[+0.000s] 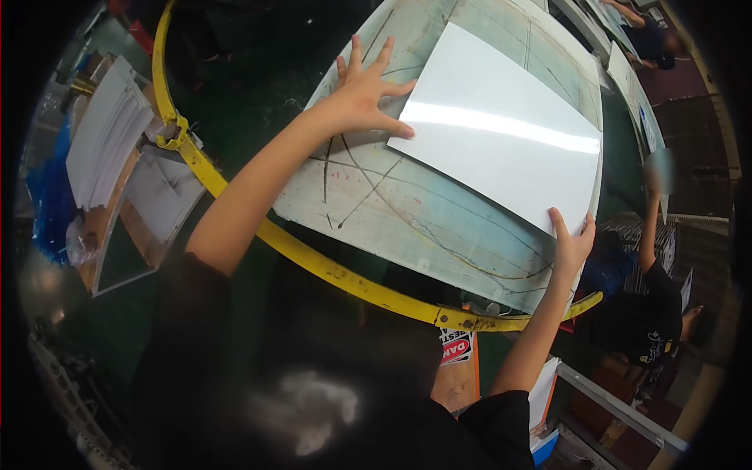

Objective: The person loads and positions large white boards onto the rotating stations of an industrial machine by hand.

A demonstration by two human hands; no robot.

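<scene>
A glossy white sheet [486, 102], four-sided and wider toward one end, lies on a worn pale board [376, 204] marked with dark curved and crossing lines. My left hand [364, 98] is open beside the sheet's left edge, its fingers spread wide. The thumb tip and one fingertip touch that edge. At the sheet's lower right corner, my right hand [573, 247] holds the edge, a fingertip resting on the white surface. What its other fingers do beneath the sheet is hidden.
A curved yellow metal rail [329, 270] runs between my body and the board. Stacked white sheets [110, 133] stand at the left. A danger sign [456, 348] shows below the rail. Other people in dark clothes, one person [646, 313] nearest, are at the right.
</scene>
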